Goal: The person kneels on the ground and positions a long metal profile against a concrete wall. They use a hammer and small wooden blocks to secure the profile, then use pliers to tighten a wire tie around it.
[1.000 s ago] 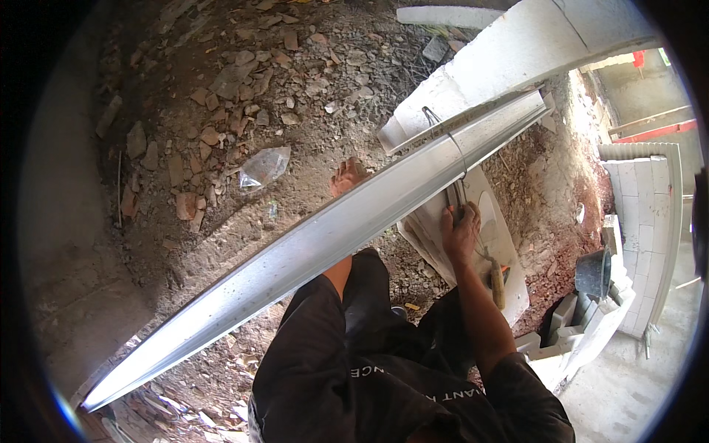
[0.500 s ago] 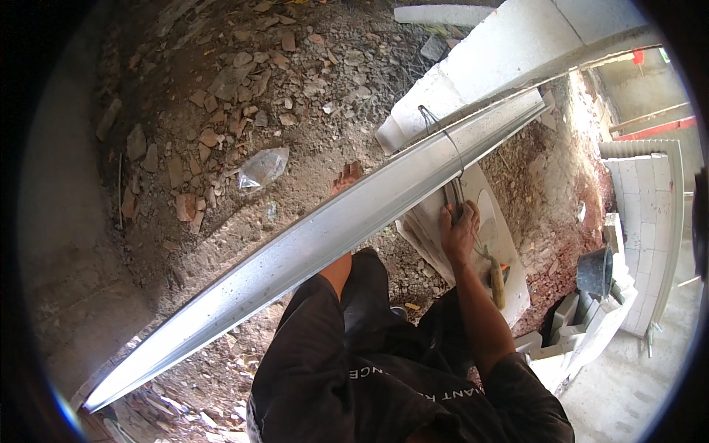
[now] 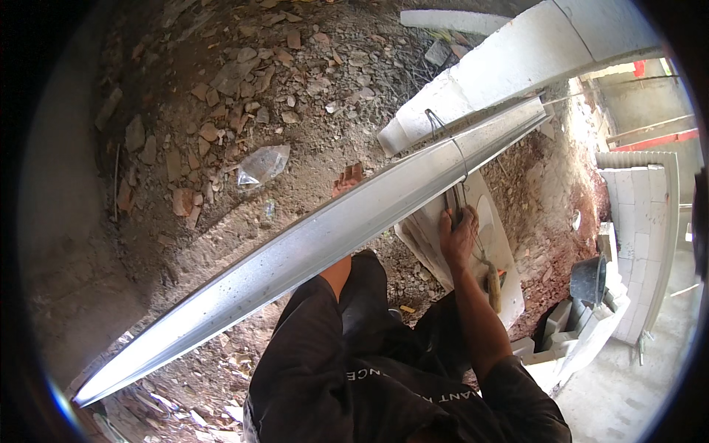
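Note:
A long, shiny metal channel (image 3: 317, 232) slants across the view from lower left to upper right. My left forearm passes beneath it, and the fingers of my left hand (image 3: 348, 179) show past its far edge, seemingly gripping it from below. The palm is hidden. A bent dark wire (image 3: 456, 151) crosses over the channel's right part, its hooked end at the far edge. Just below the near edge, my right hand (image 3: 459, 230) is closed around a dark, slim tool (image 3: 453, 198) whose exact kind I cannot make out.
Pale boards (image 3: 509, 258) lie under my right hand, with a wooden-handled trowel (image 3: 493, 286) on them. White blocks (image 3: 502, 63) form a low wall at upper right. Rubble and a clear plastic bag (image 3: 264, 165) cover the ground. A black bucket (image 3: 588, 279) stands right.
The view has shifted slightly. My right hand stays below the channel's near edge, on the dark tool. The channel and my left hand keep nearly the same place.

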A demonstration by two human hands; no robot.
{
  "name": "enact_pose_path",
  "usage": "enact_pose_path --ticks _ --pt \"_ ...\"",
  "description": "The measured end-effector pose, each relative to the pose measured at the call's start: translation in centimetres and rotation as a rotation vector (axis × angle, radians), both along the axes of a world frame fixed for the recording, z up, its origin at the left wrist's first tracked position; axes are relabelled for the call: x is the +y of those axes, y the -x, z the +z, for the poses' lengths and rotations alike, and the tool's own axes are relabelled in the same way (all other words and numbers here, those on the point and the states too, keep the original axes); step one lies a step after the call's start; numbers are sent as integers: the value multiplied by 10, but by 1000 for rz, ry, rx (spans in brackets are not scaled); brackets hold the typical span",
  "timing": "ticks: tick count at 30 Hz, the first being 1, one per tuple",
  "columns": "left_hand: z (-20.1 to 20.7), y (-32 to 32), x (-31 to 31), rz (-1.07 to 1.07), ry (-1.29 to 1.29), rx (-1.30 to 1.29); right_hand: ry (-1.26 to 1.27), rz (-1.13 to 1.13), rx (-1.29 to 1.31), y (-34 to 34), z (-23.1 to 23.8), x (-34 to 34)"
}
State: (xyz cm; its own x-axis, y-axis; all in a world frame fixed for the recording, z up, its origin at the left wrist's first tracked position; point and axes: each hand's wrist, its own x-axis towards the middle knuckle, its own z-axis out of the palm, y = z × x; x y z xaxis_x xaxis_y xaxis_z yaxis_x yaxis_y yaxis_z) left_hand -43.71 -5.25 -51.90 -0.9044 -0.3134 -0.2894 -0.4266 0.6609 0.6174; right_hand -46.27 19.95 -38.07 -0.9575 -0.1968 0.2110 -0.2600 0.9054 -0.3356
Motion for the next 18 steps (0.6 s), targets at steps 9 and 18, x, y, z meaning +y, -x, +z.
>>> enact_pose_path --ticks 9,18 --pt "8 2 14 194 -12 179 -28 -15 21 2 0 3" --pt "19 -2 11 247 49 173 -7 -2 -28 1 -2 0"
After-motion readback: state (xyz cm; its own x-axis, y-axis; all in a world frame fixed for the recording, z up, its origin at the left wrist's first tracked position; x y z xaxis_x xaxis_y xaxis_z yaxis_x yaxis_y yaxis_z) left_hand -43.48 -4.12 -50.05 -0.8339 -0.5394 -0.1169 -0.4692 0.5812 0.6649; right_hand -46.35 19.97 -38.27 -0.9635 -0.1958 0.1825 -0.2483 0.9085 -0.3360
